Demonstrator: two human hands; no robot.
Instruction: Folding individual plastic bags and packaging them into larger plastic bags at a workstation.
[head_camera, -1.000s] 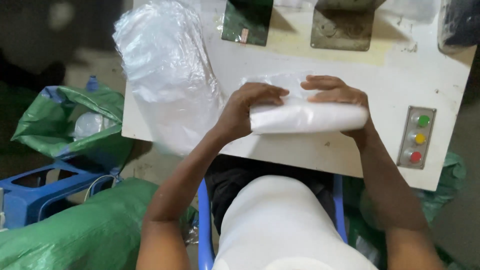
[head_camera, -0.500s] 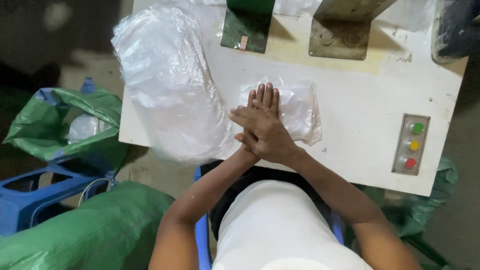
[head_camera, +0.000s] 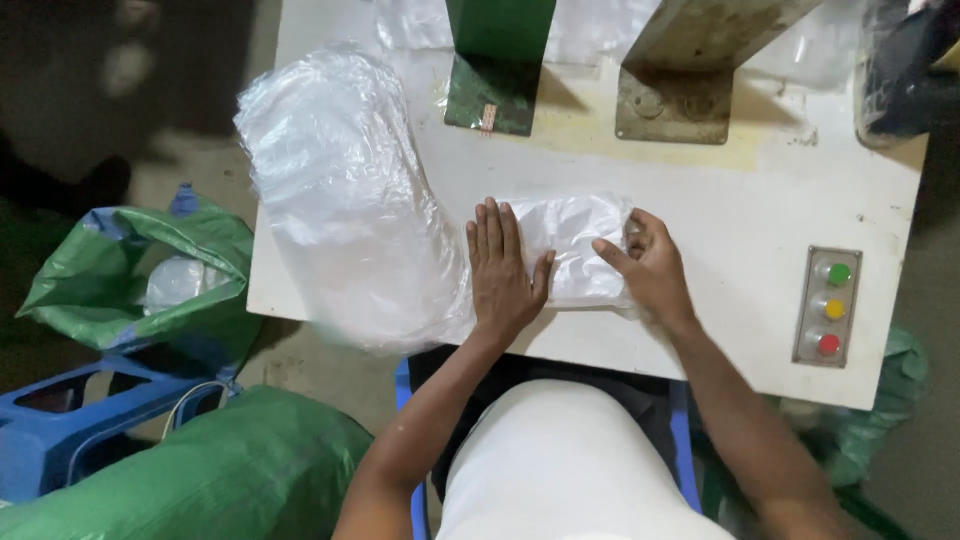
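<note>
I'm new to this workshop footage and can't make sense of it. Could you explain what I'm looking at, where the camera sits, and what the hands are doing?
The camera sits on a person's head and looks down at their own two hands. They sit at a white worktable. The left hand lies flat on a small white packet in clear plastic; the right hand grips its right edge. A pile of clear plastic bags lies to the left. On the table's right is a panel with green, yellow and red buttons. Two metal brackets stand at the back.
</note>
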